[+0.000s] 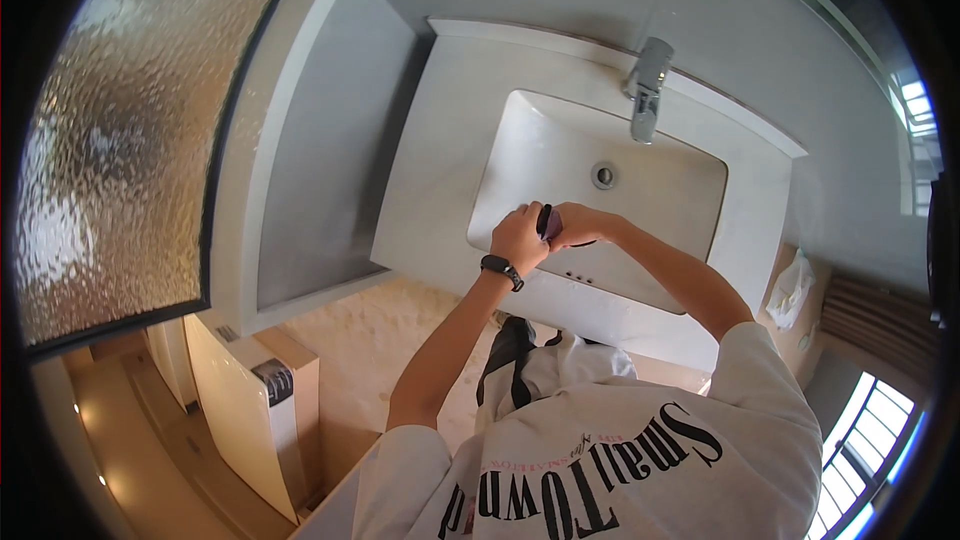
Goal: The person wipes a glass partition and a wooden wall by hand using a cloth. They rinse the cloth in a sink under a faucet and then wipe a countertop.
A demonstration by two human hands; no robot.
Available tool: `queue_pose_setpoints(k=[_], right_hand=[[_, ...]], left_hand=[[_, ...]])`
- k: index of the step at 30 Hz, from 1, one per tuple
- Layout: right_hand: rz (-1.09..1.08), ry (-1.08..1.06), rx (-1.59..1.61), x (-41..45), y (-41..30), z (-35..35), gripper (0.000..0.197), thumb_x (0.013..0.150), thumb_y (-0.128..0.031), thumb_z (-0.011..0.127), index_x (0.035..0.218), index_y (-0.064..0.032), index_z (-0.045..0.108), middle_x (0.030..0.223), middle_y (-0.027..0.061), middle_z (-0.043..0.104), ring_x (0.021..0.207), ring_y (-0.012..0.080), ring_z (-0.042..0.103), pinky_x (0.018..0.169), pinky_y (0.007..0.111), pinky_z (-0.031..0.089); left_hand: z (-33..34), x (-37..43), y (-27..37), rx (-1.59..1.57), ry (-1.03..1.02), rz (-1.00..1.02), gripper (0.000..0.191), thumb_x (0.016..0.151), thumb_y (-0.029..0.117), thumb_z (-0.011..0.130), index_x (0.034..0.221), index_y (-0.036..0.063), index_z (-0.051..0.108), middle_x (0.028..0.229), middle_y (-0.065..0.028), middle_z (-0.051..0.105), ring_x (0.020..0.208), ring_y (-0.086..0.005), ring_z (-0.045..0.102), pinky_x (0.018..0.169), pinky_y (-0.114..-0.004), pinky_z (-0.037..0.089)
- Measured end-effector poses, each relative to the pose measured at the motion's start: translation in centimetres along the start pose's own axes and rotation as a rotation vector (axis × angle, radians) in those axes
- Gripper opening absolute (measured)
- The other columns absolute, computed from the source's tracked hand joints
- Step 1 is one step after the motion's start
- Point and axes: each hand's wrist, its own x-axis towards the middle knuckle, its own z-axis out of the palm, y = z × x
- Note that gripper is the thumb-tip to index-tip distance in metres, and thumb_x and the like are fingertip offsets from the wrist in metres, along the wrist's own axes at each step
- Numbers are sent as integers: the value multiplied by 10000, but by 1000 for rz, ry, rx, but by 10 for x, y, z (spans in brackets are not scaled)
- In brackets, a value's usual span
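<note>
Both of my hands meet over the near side of a white rectangular washbasin (pixel 660 187). Between them is a small dark item with a purplish, lens-like face, apparently a pair of sunglasses (pixel 551 226). My left hand (pixel 516 234) grips its left side, and a black fitness band (pixel 501 270) circles that wrist. On the other side, my right hand (pixel 581 222) has its fingers closed on the same item, and a thin dark strip shows beneath it. Fingers cover much of the item. A chrome faucet (pixel 647 94) rises behind the basin, above the round drain (pixel 604 175).
A pale countertop (pixel 431 187) surrounds the basin, with a raised back edge (pixel 525 37) along the grey wall. Left of it stands a low partition (pixel 330 142) beside a textured glass panel (pixel 135 142). A white plastic bag (pixel 790 291) is at the right.
</note>
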Motion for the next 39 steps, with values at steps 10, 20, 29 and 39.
queue_pose_setpoints(k=[10,20,29,39], right_hand=[[-117,120,766,-26,-122,80,430,885,-272,580,1203,11,519,1048,62,613,924,135,578,815,272,460],[-302,342,312,-3,-221,220,327,898,-307,586,811,7,608,676,13,568,629,83,482,572,242,400],[-349,276,517,16,-258,289,382,931,-410,482,950,-48,600,714,28,535,709,102,515,654,244,426],[-412,310,741,4,-222,308,210,838,16,565,1036,-50,548,830,-29,558,772,76,523,655,239,425]], left_hand=[[-79,-120,-50,-1264,280,-31,375,816,47,649,1151,-4,489,1035,-58,564,942,-139,567,833,-301,473],[-147,-252,-105,-1759,524,-10,255,941,248,538,1073,31,518,1003,-24,574,913,-105,538,827,-266,438],[-181,-339,-140,-1632,684,-45,313,962,336,480,1063,46,539,941,7,573,821,-70,526,726,-227,450],[-181,-343,-145,-1118,776,33,292,957,257,506,1020,-17,581,863,-4,581,801,-70,493,734,-218,417]])
